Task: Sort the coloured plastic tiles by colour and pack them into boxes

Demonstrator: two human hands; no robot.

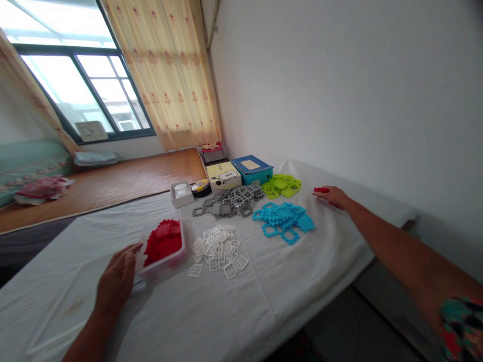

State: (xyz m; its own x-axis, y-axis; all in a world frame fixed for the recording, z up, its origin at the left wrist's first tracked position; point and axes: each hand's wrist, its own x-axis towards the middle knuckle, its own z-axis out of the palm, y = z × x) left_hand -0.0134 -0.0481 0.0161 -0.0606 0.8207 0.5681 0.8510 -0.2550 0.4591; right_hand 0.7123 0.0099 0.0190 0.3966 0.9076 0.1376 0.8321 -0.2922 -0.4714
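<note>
A clear plastic box, heaped with red interlocking plastic building pieces, stands on the left of the cloth-covered table. My left hand grips its left edge, fingers pressed together. Out to the right, my right hand is closed on a red plastic building piece just above the cloth. Between my hands are piles of white lattice window pieces, blue pieces and grey gear-edged pieces. Lime-green pieces are heaped behind the blue ones.
Behind the piles stand a blue box, a yellow cartoon box, a black round tin and a small white box. A clear lid lies at the left. The wall borders the table's far right side.
</note>
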